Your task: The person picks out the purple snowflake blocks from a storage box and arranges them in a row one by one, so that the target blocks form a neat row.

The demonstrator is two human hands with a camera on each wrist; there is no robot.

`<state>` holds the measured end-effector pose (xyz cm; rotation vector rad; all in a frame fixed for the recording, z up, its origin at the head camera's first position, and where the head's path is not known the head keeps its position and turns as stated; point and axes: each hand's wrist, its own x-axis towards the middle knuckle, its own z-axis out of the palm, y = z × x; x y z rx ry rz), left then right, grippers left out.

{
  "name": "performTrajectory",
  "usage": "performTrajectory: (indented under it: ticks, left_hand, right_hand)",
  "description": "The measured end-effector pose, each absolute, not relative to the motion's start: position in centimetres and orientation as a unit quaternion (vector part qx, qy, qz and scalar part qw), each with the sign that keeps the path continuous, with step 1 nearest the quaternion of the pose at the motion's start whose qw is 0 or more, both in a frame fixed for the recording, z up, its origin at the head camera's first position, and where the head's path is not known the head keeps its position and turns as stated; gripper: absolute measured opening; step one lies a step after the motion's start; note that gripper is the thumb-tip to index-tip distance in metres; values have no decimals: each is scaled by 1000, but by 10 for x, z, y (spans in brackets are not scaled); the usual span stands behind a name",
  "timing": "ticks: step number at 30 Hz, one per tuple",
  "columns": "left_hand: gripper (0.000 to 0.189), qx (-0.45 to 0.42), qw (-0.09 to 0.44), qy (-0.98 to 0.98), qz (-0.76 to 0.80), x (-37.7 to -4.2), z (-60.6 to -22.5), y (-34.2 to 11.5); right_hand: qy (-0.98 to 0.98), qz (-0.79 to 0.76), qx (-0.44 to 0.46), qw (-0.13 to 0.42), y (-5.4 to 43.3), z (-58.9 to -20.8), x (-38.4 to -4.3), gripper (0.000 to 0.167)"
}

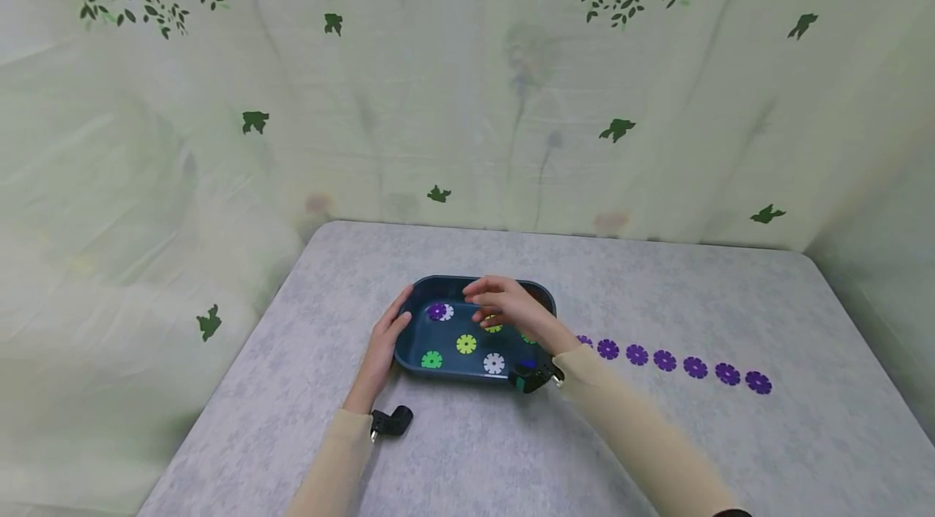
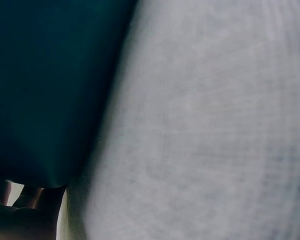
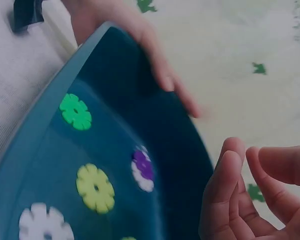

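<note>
A dark blue tray [image 1: 453, 378] stands on the table, with flower-shaped discs spread over its floor. My left hand [image 1: 380, 346] holds the tray by its left end, thumb and fingers at the rim. In the right wrist view the left hand [image 3: 119, 25] lies along that same end wall. Over the tray's right half hovers my right hand [image 1: 511, 310], its fingers loosely bent with nothing between them. Beneath and around it lie a yellow disc [image 1: 466, 344], a white disc [image 1: 493, 363], a green disc [image 1: 432, 359] and a purple disc [image 1: 436, 312] overlapping a white one.
Several purple discs [image 1: 665, 360] form a slanting row on the grey table [image 1: 657, 452], right of the tray. A pale leaf-patterned curtain [image 1: 467, 95] hangs behind and at the sides of the table.
</note>
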<state>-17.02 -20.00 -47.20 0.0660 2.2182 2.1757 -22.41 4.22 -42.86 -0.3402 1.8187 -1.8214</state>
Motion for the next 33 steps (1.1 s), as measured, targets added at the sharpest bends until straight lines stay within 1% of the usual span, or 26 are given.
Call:
performTrajectory:
  ticks: [6,13,20,25,33]
  left_hand:
    - [48,21,21,714,700,-170,-471,-200]
    - [47,26,21,715,698,-170,-471,-200]
    - [48,27,19,716,697,-170,-472,-200]
    - [48,30,20,717,697,-170,-471,-201]
    - [48,38,20,711,702,-169,-472,-202]
  right_hand:
    - [693,-652,-103,292,6,-443,-234,33]
    - [691,-648,-61,314,-19,-451,-237,36]
    - [668,-664,-32,333,-31,-452,-240,37]
    - [670,-664,-22,332,-35,-453,-241,37]
    - [684,-646,-42,338,-40,-451,-241,37]
